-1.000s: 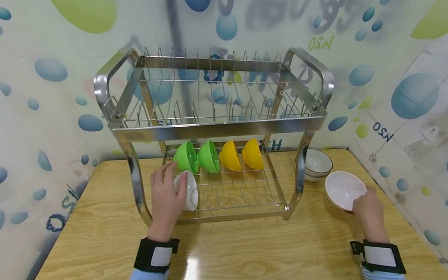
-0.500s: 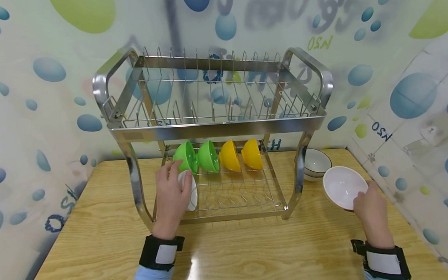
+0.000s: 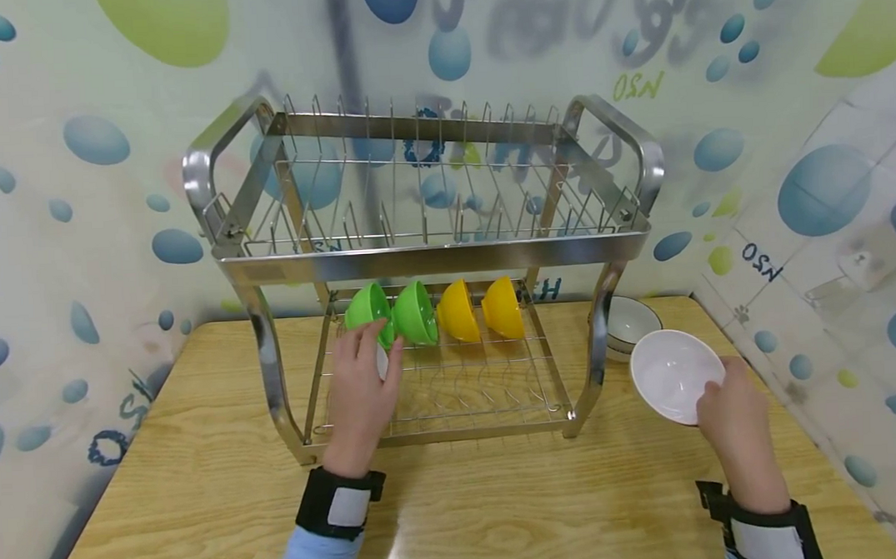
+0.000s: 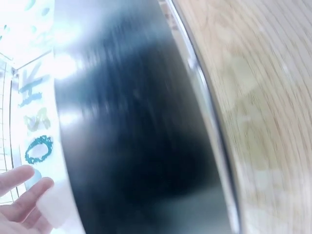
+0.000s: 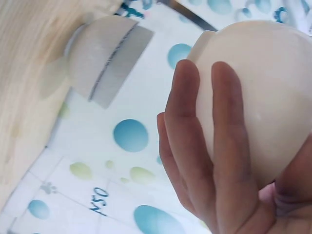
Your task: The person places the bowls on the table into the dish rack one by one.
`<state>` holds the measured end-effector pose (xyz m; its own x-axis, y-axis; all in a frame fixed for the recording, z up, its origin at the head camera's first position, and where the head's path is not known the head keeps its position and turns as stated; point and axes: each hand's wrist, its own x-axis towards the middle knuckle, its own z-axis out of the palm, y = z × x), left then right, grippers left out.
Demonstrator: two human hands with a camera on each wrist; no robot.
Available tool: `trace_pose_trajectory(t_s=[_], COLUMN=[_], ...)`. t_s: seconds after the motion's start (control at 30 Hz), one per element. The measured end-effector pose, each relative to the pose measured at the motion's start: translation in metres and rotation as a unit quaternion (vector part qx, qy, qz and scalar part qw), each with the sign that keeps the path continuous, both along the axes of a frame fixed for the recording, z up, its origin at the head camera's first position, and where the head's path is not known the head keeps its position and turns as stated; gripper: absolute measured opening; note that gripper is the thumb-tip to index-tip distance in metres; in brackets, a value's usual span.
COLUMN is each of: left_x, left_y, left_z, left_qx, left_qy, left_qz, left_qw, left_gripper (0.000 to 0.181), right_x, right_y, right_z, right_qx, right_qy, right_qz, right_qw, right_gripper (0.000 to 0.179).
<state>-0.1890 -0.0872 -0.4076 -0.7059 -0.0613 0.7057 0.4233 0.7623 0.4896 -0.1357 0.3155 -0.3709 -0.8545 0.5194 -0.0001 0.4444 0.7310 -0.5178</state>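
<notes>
My right hand (image 3: 735,421) grips a white bowl (image 3: 673,376) by its right edge above the table, the inside facing up. In the right wrist view, long fingers lie along the outside of this bowl (image 5: 263,97). My left hand (image 3: 363,396) reaches into the lower tier of the metal dish rack (image 3: 432,259), over a second white bowl (image 3: 381,362) mostly hidden behind it. The left wrist view shows the left fingers (image 4: 27,202) fairly straight beside a blurred white shape; whether they touch the bowl I cannot tell.
Two green bowls (image 3: 415,314) and two yellow bowls (image 3: 459,312) stand on edge along the back of the lower tier. White bowls with a dark line (image 3: 630,326) sit on the table right of the rack. A rack leg (image 4: 136,122) fills much of the left wrist view.
My left hand has moved right across the second white bowl, covering most of it. My right hand has shifted slightly left with its bowl.
</notes>
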Motion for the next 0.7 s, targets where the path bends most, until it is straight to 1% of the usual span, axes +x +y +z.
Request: trace_pose_trajectory(t_s=[0.1, 0.3, 0.4, 0.53, 0.6, 0.7], left_x=[0.002, 0.004, 0.005, 0.007, 0.008, 0.009], left_y=[0.005, 0.014, 0.018, 0.023, 0.025, 0.028], left_z=[0.001, 0.001, -0.001, -0.003, -0.003, -0.004], left_qx=[-0.001, -0.002, -0.002, 0.002, 0.001, -0.002], left_qy=[-0.009, -0.006, -0.013, -0.029, -0.036, -0.037], left_qz=[-0.008, -0.026, -0.033, -0.045, -0.048, -0.049], left_qw=[0.9999, 0.9996, 0.9994, 0.9986, 0.9982, 0.9981], left_gripper=[0.035, 0.034, 0.034, 0.035, 0.035, 0.035], right_x=[0.005, 0.014, 0.015, 0.018, 0.019, 0.021], right_y=[-0.006, -0.017, -0.020, -0.026, -0.029, -0.034], right_z=[0.003, 0.009, 0.011, 0.013, 0.013, 0.014], right_qx=[-0.001, 0.003, 0.002, -0.004, -0.003, -0.005], right_qy=[0.009, 0.024, 0.020, 0.021, 0.027, 0.033], right_qz=[0.006, 0.025, 0.031, 0.037, 0.042, 0.051], right_qw=[0.9999, 0.9994, 0.9993, 0.9991, 0.9988, 0.9982], right_gripper=[0.045, 0.043, 0.042, 0.042, 0.042, 0.041])
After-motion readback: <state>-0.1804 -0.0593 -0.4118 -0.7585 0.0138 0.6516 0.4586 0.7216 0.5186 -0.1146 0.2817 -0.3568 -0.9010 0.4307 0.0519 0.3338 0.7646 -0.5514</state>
